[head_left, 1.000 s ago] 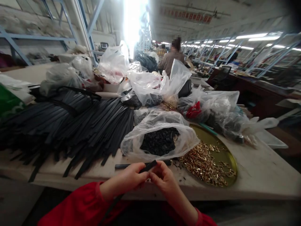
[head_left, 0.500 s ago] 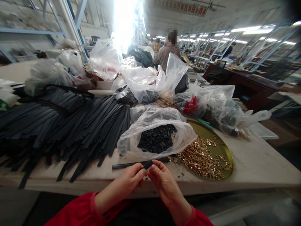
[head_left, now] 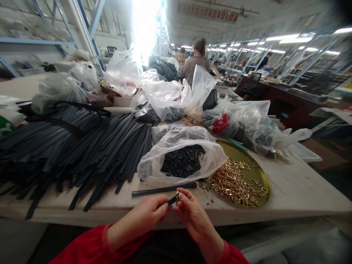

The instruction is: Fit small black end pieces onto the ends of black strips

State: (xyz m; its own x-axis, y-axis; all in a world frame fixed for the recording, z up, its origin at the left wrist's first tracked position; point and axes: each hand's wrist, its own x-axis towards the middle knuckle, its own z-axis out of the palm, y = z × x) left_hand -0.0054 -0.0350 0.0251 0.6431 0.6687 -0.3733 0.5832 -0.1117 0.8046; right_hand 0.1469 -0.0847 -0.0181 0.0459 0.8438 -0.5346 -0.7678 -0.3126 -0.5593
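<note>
My left hand (head_left: 154,209) is closed on a black strap (head_left: 172,200), whose end sticks out toward the right. Between the thumb and fingers of my right hand (head_left: 188,207) is a small gold buckle (head_left: 177,195), at the strap's end. Just beyond my hands, a black belt (head_left: 165,190) with a gold buckle at its right end lies on the table. Behind it stands an open plastic bag (head_left: 148,170) holding small black loops (head_left: 181,161). A round gold tray (head_left: 262,176) to the right carries a heap of gold buckles (head_left: 233,181).
A large pile of black straps (head_left: 110,146) covers the left of the table (head_left: 297,190). Filled plastic bags (head_left: 247,117) line the back. A teal tool (head_left: 237,144) lies at the tray's far rim. Another person (head_left: 196,66) is farther off, facing away.
The gold buckle now shows in my right fingers at the strap's end, where the fingers covered it before. My left hand has shifted slightly left and down, and the view has moved a little.
</note>
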